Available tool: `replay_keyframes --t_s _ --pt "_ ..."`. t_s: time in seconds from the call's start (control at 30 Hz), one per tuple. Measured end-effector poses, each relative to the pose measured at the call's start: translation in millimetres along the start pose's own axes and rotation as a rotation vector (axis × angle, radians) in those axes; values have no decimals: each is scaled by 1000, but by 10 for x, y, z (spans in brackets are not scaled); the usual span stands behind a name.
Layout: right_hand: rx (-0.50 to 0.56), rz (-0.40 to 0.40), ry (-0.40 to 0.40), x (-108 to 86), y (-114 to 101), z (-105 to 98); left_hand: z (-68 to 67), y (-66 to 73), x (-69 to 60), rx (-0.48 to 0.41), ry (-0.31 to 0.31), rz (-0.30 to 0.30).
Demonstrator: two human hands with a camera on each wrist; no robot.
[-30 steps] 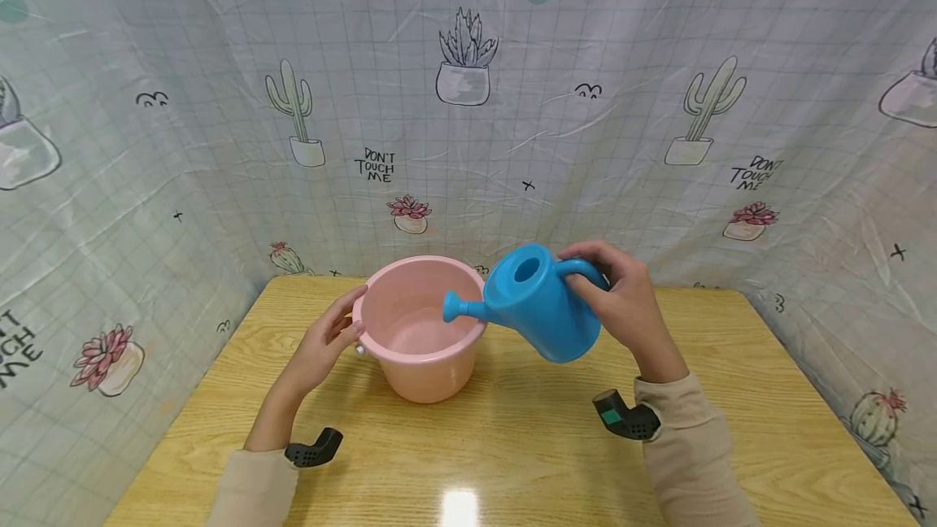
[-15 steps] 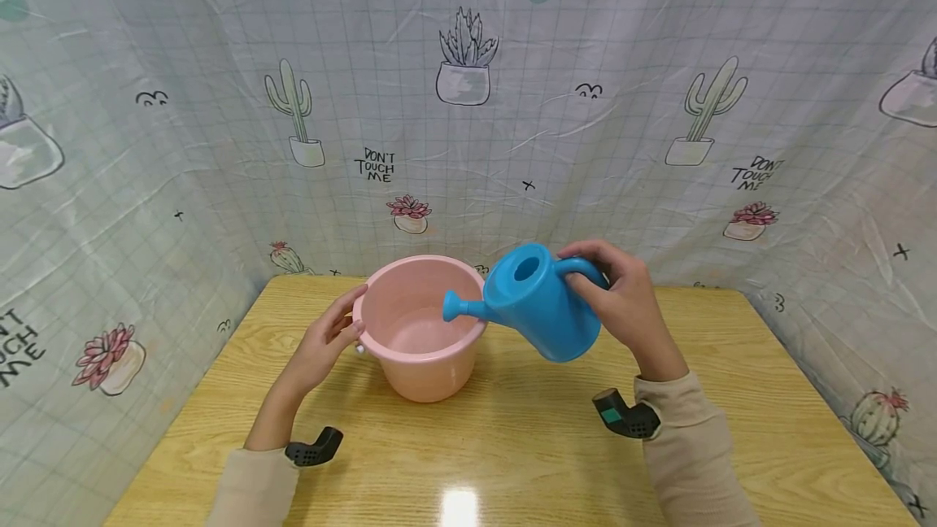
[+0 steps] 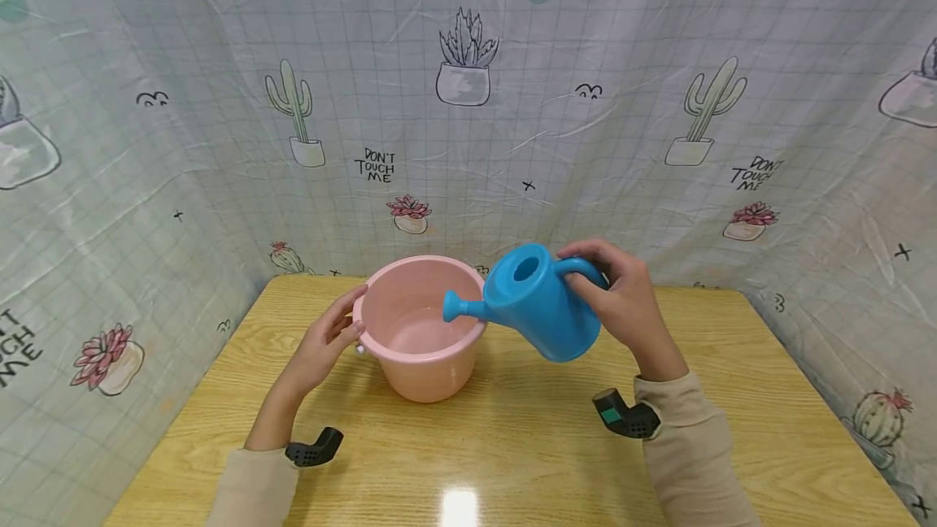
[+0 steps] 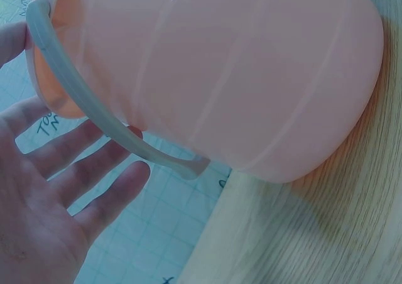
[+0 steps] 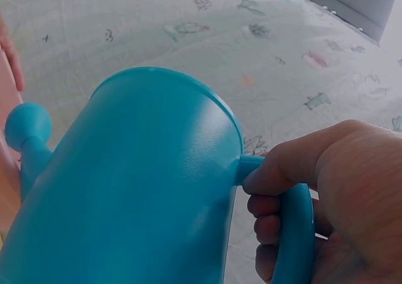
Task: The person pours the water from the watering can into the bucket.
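Observation:
A pink bucket (image 3: 428, 376) stands on the wooden table, its mouth facing up. At its left rim rests my left hand (image 3: 325, 344); in the left wrist view the fingers (image 4: 81, 171) are spread and fairly straight beside the bucket's pale carrying handle (image 4: 81, 98). My right hand (image 3: 622, 299) grips the handle of a blue watering can (image 3: 545, 311), with fingers curled round it in the right wrist view. The can is held tilted to the left, its spout (image 3: 454, 307) over the bucket's mouth. No water is visible coming from the spout.
The wooden table (image 3: 542, 454) spans the lower view. A pale cloth (image 3: 527, 128) printed with potted cacti hangs behind it and along both sides. Each wrist carries a black device (image 3: 315, 447).

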State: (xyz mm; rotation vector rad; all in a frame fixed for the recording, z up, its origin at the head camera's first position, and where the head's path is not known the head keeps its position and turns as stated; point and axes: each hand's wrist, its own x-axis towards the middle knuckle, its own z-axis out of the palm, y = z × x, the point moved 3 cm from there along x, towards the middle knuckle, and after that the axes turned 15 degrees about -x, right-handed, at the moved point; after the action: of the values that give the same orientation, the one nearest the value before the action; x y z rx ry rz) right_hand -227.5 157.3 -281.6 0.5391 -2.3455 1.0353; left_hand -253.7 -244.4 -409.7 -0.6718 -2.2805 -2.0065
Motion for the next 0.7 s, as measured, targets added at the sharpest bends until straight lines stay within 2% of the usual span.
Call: replay_keyframes --t_s 0.7 --pt "17 1 -2 -12 -15 -3 -1 -11 -10 11 3 10"
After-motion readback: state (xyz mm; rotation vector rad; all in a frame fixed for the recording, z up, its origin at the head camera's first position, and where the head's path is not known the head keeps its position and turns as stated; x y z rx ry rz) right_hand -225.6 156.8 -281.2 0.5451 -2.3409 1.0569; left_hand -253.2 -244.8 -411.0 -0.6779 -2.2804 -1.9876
